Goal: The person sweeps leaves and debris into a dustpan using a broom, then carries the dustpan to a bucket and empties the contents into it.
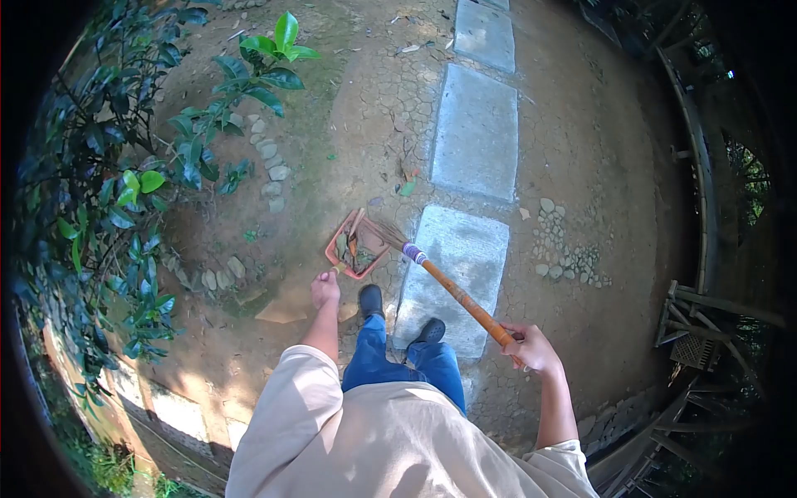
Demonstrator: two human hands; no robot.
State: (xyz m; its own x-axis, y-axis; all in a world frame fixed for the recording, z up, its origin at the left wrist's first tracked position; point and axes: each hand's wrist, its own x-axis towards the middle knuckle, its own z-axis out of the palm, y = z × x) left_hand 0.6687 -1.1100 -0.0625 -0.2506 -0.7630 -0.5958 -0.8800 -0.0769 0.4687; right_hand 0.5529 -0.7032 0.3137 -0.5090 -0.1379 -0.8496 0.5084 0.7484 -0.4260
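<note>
My left hand point(325, 288) is closed around the short handle of a reddish dustpan point(359, 275), low in front of my feet. Inside the pan lie dry brown leaves point(353, 246) and bits of litter. My right hand point(533, 347) grips the upper end of a broom point(461, 295) with an orange-brown stick and a purple-and-white binding. The broom slants down to the left, and its thin bristles point(383, 233) overlap the right side of the pan in this view.
Pale concrete slabs point(475, 133) run ahead over cracked bare soil. A leafy bush point(108, 166) fills the left side. Small stones point(569, 249) cluster on the right, and a few fallen leaves point(408, 187) lie ahead. A wooden structure point(697, 324) stands far right.
</note>
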